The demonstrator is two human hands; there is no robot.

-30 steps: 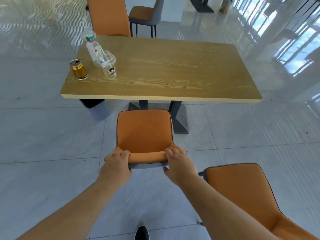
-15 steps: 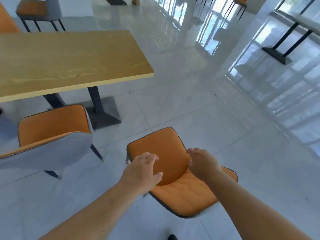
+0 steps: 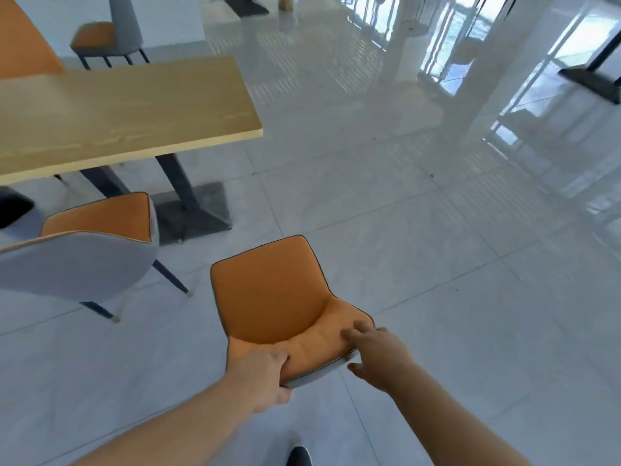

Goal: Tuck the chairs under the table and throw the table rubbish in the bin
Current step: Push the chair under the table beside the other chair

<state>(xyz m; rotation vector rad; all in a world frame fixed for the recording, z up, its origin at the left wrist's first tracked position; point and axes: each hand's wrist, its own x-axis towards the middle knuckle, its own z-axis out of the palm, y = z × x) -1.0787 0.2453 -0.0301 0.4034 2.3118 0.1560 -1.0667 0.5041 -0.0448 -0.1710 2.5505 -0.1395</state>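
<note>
An orange chair (image 3: 274, 294) with a grey back shell stands on the floor just in front of me, away from the wooden table (image 3: 127, 109). My left hand (image 3: 263, 378) grips the left part of its backrest top. My right hand (image 3: 376, 351) lies on the right part of the backrest, fingers spread over the edge, thumb below. A second orange chair (image 3: 100, 230) stands at the left, its seat near the table's front edge. The bottle, can and cup are out of view.
Two more chairs stand behind the table: an orange backrest (image 3: 23, 45) at far left and a grey-backed chair (image 3: 111, 38). The table's dark pedestal base (image 3: 198, 213) sits on the tiles. Glossy floor stretches to the right. A dark table base (image 3: 594, 79) is far right.
I let go of the first chair and turned right. My hands reached the second chair's backrest; the left has closed on it and the right has come down onto it.
</note>
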